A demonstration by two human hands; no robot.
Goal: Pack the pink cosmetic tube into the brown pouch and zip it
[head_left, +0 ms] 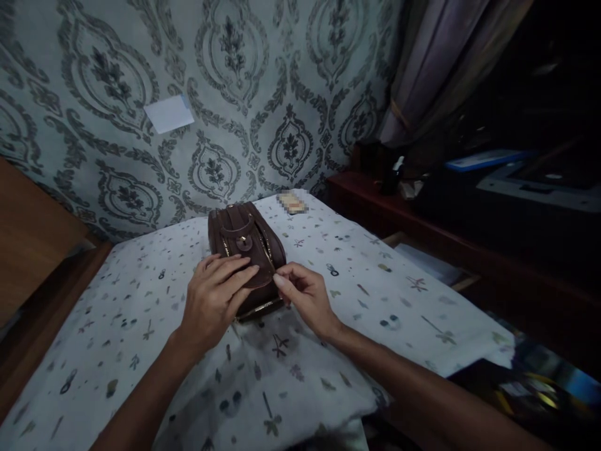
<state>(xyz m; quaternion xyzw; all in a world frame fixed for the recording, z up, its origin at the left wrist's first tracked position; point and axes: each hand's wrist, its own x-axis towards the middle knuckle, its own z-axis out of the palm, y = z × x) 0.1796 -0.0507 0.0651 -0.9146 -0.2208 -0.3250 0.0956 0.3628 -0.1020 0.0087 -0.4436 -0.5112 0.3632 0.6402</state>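
Note:
A dark brown bag (253, 254) with a top handle and gold zippers lies on the patterned white cloth. My left hand (216, 294) rests on the bag's near left part, its fingers spread and lying flat over the surface. At the bag's right side, my right hand (305, 294) has thumb and forefinger pinched together at the edge by the zipper. What is between those fingertips is too small to make out.
A blurred, light-coloured item (292, 202) lies at the cloth's far end. Patterned wallpaper bears a white card (169, 114). At right stands a dark red cabinet (366, 194) with an open drawer (429, 263); wooden furniture (32, 232) borders the left.

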